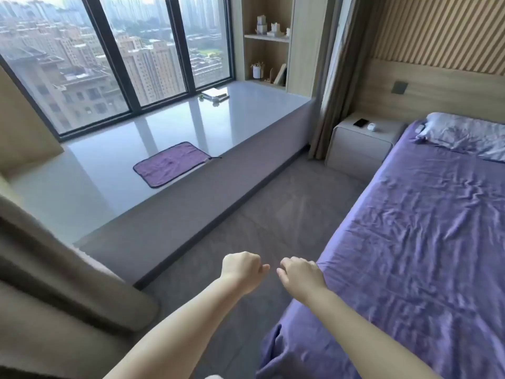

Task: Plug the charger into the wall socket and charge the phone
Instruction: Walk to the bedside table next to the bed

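Both bare forearms reach out ahead, backs of the hands up. The left hand (241, 272) is curled into a fist, thumb tip poking toward the right hand (300, 277), whose fingers droop loosely bent. They are close together, not touching, each holding nothing.
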The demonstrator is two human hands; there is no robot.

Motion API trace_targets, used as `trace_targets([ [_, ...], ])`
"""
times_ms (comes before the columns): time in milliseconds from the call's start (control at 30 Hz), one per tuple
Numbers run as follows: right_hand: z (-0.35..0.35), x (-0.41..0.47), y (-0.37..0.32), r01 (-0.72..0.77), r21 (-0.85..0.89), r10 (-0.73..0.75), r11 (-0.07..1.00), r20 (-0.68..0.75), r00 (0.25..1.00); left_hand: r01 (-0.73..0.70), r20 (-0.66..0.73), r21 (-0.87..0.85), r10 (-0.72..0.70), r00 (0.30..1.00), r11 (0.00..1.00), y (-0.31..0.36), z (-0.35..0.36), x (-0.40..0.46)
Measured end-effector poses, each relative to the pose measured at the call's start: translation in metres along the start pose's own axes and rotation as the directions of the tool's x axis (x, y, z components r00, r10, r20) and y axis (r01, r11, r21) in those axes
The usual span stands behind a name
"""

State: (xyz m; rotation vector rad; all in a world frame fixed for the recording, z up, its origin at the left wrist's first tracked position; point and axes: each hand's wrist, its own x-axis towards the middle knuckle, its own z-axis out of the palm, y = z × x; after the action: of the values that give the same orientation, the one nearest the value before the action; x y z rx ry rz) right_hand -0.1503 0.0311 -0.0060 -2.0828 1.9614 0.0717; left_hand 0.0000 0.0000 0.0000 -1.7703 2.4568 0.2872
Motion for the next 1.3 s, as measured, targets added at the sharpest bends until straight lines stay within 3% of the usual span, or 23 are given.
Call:
trace_targets([
  [333, 0.056, 0.004, -0.072, -0.111, 0.054, 0.105, 0.992, 0.097, 0.990, -0.019, 0.124, -0.080, 0.029, 0.992, 0.997, -0.087, 0.044, -0.021],
  [667, 0.070, 0.033, -0.095, -0.145, 0.069, 0.130, 0.987, 0.191, 0.973, 0.042, 0.215, -0.169, -0.004, 0.977, 0.985, -0.120, 0.067, -0.008],
  [1300, 0.035, 0.226, -0.052, -0.206, 0.115, 0.181, 0.972, 0.195, 0.964, 0.036, 0.239, -0.119, -0.006, 0.971, 0.992, -0.146, 0.027, 0.189],
])
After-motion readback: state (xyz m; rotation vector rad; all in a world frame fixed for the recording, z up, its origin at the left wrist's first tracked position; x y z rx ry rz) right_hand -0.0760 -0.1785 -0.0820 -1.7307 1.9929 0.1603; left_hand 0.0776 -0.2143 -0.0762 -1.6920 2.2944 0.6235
